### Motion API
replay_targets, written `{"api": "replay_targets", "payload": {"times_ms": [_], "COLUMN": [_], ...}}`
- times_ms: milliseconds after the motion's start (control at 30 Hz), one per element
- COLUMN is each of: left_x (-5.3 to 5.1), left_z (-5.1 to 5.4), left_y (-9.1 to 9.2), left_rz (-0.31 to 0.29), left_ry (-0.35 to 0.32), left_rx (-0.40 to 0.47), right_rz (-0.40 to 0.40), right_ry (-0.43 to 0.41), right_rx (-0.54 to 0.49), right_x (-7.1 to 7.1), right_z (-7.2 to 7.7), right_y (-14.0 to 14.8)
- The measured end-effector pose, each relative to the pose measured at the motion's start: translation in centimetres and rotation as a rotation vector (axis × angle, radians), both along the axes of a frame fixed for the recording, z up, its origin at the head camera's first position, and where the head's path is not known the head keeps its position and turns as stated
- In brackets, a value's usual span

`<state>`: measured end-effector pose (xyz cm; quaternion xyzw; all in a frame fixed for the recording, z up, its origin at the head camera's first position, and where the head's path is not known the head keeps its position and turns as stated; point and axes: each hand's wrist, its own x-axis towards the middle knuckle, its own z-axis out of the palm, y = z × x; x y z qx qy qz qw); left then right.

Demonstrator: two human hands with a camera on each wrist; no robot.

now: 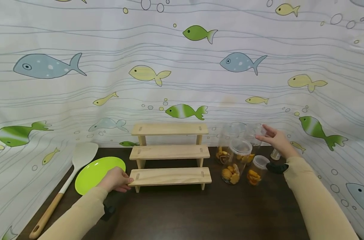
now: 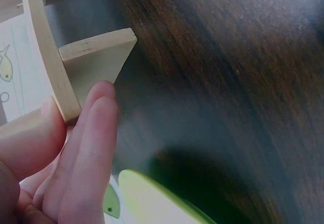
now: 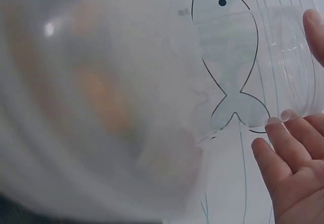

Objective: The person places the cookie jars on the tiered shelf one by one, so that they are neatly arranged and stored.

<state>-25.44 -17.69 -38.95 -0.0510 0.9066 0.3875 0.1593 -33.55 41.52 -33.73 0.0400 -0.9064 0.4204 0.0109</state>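
Note:
A three-step wooden display stand [image 1: 169,176] stands in the middle of the dark table. With thumb and fingers my left hand [image 1: 117,180] pinches the left end of its lowest board; the left wrist view shows the board edge [image 2: 50,57] between them. At the back right, my right hand [image 1: 276,140] holds a clear jar [image 3: 296,64] near its top, thumb on one side and fingers on the other. Its lower part is hidden behind other containers. A taller lidded jar of biscuits [image 1: 231,171] and a small lidded jar of orange snacks [image 1: 254,176] stand in front.
Another clear jar with biscuits [image 1: 222,153] stands behind the front one. A small shaker [image 1: 275,154] is near the back right. On the left lie a lime-green plate [image 1: 94,171] and a white spatula with a wooden handle [image 1: 48,211]. A fish-print curtain [image 1: 182,83] borders the table.

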Motion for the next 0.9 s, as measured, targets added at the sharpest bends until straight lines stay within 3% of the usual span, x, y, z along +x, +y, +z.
{"api": "replay_targets", "payload": {"times_ms": [500, 900], "left_x": [-0.2, -0.3], "left_z": [0.1, 0.1], "left_y": [-0.1, -0.2], "left_rz": [-0.006, 0.005], "left_ry": [-0.036, -0.049], "left_rx": [0.022, 0.039], "right_rz": [-0.035, -0.096], "right_ry": [-0.035, 0.021], "right_rx": [-0.034, -0.059], "right_x": [0.0, 1.0], "right_z": [-0.3, 0.2], "right_y": [-0.8, -0.8]}}
